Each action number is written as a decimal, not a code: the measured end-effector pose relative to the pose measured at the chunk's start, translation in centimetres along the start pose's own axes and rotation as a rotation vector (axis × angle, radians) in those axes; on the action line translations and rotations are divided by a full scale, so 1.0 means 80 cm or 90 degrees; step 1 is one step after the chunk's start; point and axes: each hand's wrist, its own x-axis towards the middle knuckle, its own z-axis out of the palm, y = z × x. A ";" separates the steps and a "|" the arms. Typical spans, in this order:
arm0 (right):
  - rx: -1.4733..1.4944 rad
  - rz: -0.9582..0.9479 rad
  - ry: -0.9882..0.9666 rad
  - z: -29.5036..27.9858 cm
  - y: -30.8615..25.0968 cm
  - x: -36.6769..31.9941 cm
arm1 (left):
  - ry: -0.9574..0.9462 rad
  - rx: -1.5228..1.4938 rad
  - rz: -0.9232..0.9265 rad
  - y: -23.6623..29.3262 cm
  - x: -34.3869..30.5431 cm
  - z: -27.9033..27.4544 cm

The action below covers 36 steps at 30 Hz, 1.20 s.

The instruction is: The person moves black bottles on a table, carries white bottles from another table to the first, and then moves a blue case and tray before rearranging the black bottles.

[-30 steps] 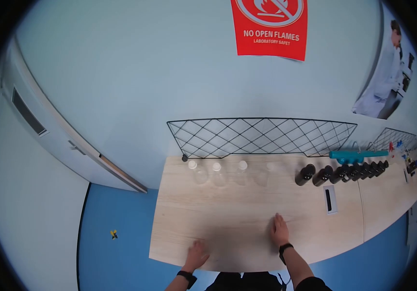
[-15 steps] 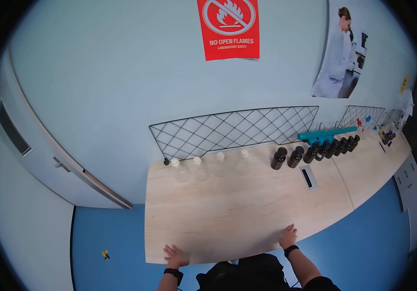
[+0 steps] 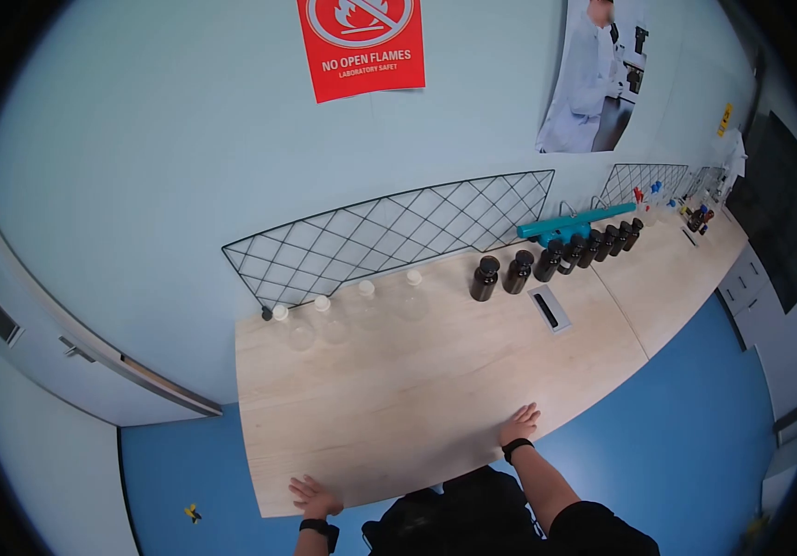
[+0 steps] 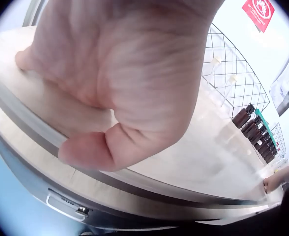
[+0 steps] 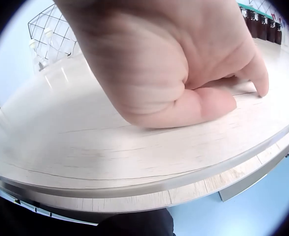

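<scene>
A person's two bare hands rest on a pale wood-grain table (image 3: 389, 380), near its front edge, and neither holds anything. The left hand (image 3: 315, 498) lies at the near left corner, its fingers spread and relaxed; in the left wrist view its thumb reaches toward the table's edge. The right hand (image 3: 519, 426) rests well apart from it, farther right along the same edge, with the fingers loosely extended; the right wrist view shows the thumb along the surface and a fingertip touching it. A black band (image 3: 516, 449) circles the right wrist, and another dark band (image 3: 318, 533) circles the left. Toward the back left of the table, four clear bottles (image 3: 332, 324) with white caps stand upright in a row, in front of a black wire grid panel (image 3: 398, 232). To their right stands a row of dark brown bottles (image 3: 518, 272) with black caps, with a teal object (image 3: 576, 225) just behind them. A rectangular fitting (image 3: 550, 309) with a dark slot is set into the tabletop in front of the brown bottles. On the wall are a red "NO OPEN FLAMES" sign (image 3: 363, 46) and a poster (image 3: 588, 83) of a person in a white coat.
</scene>
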 end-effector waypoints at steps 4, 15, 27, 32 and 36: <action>0.036 -0.023 -0.021 0.001 0.004 0.001 | 0.028 -0.022 0.007 -0.001 -0.004 0.002; 0.147 -0.069 -0.084 -0.021 0.014 -0.014 | 0.059 -0.018 0.009 -0.005 -0.004 0.007; 0.146 -0.067 -0.062 -0.011 0.015 -0.010 | 0.030 -0.056 0.020 -0.002 -0.015 -0.001; 0.129 -0.065 -0.056 -0.005 0.014 -0.004 | 0.035 -0.074 0.035 -0.003 -0.017 -0.002; 0.113 -0.059 -0.058 -0.008 0.013 -0.005 | 0.044 -0.077 0.048 -0.006 -0.011 0.003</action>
